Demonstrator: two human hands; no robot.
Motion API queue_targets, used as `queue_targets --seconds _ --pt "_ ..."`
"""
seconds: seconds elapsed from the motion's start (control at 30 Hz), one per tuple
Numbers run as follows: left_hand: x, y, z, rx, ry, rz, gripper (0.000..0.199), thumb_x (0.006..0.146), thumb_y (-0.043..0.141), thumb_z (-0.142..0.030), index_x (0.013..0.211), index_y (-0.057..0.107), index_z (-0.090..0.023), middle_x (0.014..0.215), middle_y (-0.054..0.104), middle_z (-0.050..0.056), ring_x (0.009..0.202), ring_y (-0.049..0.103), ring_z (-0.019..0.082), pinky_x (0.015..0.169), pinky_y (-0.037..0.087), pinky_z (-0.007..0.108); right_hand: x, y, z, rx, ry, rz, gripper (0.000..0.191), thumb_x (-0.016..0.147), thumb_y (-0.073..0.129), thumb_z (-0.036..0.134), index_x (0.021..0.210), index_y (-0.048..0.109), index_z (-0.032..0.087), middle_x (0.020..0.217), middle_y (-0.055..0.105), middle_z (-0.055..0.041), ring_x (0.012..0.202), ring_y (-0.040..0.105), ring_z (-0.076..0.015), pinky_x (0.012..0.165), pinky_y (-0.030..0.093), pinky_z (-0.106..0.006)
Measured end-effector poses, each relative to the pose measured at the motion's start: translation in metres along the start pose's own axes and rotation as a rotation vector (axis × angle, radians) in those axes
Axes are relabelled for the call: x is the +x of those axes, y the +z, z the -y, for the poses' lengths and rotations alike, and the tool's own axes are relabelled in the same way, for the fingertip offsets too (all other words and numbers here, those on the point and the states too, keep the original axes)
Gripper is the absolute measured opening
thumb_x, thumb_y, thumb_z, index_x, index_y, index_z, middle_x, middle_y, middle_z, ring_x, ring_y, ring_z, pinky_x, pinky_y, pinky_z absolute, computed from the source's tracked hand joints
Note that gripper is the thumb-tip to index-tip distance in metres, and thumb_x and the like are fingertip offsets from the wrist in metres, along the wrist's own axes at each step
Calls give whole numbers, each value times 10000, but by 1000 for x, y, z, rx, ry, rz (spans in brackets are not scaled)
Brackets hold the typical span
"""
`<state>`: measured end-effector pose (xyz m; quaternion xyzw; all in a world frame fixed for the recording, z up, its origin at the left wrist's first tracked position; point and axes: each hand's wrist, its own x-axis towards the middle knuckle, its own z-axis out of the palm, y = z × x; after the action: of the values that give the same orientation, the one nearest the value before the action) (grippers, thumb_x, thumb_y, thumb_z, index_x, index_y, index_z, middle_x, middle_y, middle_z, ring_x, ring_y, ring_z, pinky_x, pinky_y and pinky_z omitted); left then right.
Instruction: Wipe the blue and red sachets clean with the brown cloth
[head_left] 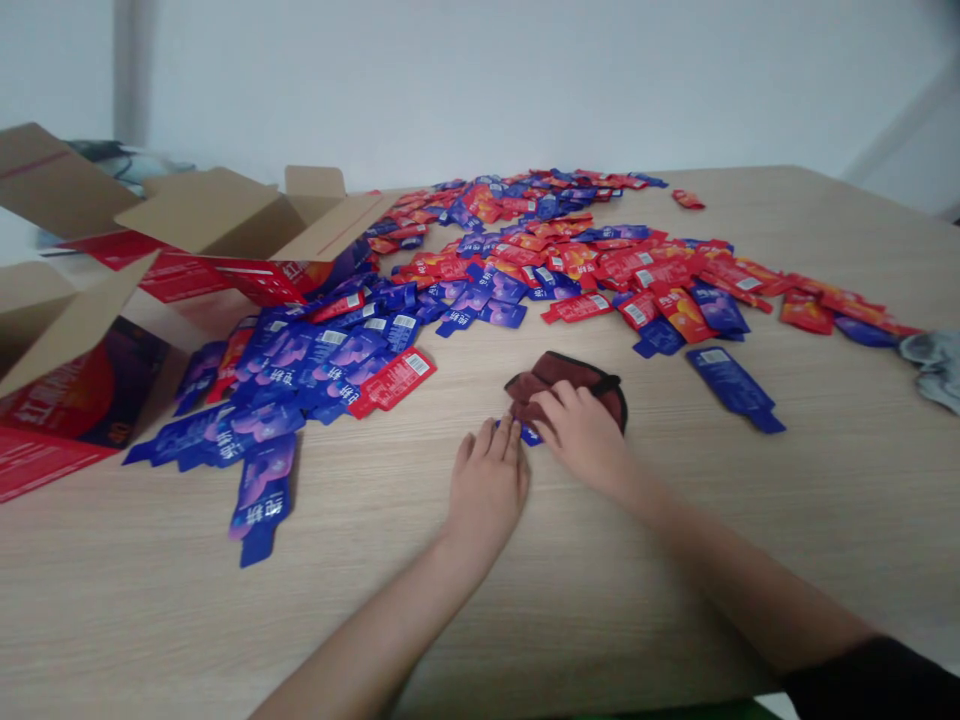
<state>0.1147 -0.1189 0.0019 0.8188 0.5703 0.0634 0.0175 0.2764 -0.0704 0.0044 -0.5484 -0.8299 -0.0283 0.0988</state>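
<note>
My left hand [489, 475] lies on the table with its fingers stretched forward, the fingertips at the near edge of a small blue sachet [531, 435]. Most of that sachet is hidden by both hands and by a dark red-brown cloth [551, 372] with black edging. My right hand [585, 430] is bent over this cloth, its fingers closed on it beside the left fingertips. A single blue spouted sachet [731, 385] rests to the right of the cloth. Left of my hands, a red sachet [394, 382] sits at the edge of a heap of blue sachets [289, 360].
Two open cardboard boxes, one at the near left [56, 400] and one behind it [225, 225], stand beside the heap. Mixed red and blue sachets [517, 250] spread across the table [600, 600] toward the back. A crumpled grey cloth [934, 365] lies at the right edge.
</note>
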Motion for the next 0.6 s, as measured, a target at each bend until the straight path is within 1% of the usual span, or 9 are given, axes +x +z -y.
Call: queue_targets --seconds 0.07,0.13,0.2,0.27,0.37,0.43,0.47,0.53,0.6 --pt "0 1 0 5 -2 -2 473 941 441 -223 1403 484 -134 1479 469 84 1322 457 276 1053 418 474 -8 1 -33 8 145 -5 290 960 431 351 1169 568 203 1088 565 -125 928 529 -262 731 399 -355" --pt "0 2 -1 12 -6 8 480 940 438 -216 1413 475 -144 1494 448 76 1327 456 276 1058 416 475 -10 -5 -62 36 245 32 290 957 434 358 1153 570 193 1072 569 -126 920 552 -260 730 413 -356" --pt "0 3 -1 18 -10 23 483 945 431 -218 1419 468 -137 1501 435 77 1334 450 280 1066 409 483 -5 -16 -74 80 272 44 286 950 449 369 1143 577 202 1062 579 -117 935 567 -263 736 428 -358" --pt "0 3 -1 20 -12 33 488 950 423 -230 1426 457 -126 1511 418 79 1342 440 287 1071 404 494 4 -27 -63 141 249 -20 290 952 444 371 1153 578 211 1090 583 -113 980 569 -263 759 442 -358" --pt "-1 3 -2 25 -13 29 484 960 407 -248 1423 462 -116 1512 416 87 1351 428 295 1078 397 501 16 -32 -20 235 111 -114 312 971 404 369 1196 558 218 1140 573 -108 1017 563 -245 780 451 -341" --pt "-1 3 -2 30 -15 34 458 966 398 -255 1385 511 -110 1467 481 104 1351 430 295 1084 390 500 16 -25 5 208 -20 -55 308 970 415 381 1198 566 238 1104 578 -96 990 561 -243 764 449 -335" --pt "-1 3 -2 31 -17 37 447 967 394 -258 1367 532 -111 1443 509 109 1350 432 294 1085 387 500 13 -19 11 167 -58 -20 299 964 431 386 1184 578 245 1081 578 -94 965 560 -246 756 446 -339" --pt "-1 3 -2 26 -19 35 445 965 396 -256 1366 534 -122 1440 514 104 1348 437 286 1084 391 499 5 -8 7 86 -53 21 288 955 451 393 1155 596 244 1056 569 -99 933 555 -254 747 440 -350" --pt "-2 3 -2 16 -16 18 471 956 409 -247 1409 485 -137 1484 460 85 1346 439 279 1079 402 500 -3 -2 -16 56 56 15 300 957 438 400 1147 592 226 1061 560 -114 947 556 -265 729 440 -349"
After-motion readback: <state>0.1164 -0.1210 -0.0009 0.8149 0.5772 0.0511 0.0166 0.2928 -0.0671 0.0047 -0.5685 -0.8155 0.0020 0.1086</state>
